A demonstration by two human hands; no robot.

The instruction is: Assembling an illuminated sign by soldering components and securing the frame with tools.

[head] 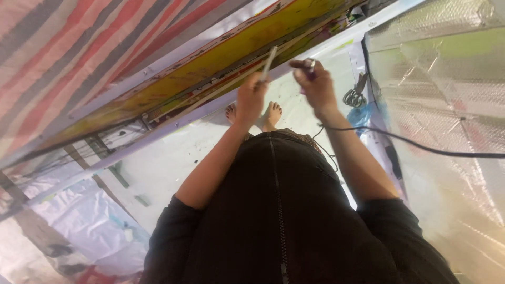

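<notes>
My left hand (pixel 251 97) grips a thin white stick-like tool (pixel 269 62) that points up toward a long yellow and red painted panel (pixel 210 63). My right hand (pixel 314 84) is closed around a small dark object with a shiny tip (pixel 310 67), close to the stick's upper end. Both hands are held out in front of my black clothing (pixel 284 210). Below them my bare feet (pixel 263 114) stand on a white paint-spotted floor (pixel 173 158).
A red, white and grey striped sheet (pixel 68 47) hangs at the left above the panel. Silver foil sheeting (pixel 447 94) covers the right side. A black cable (pixel 421 147) runs across it. A dark hanging tool (pixel 356 93) and blue plastic (pixel 362 117) lie nearby.
</notes>
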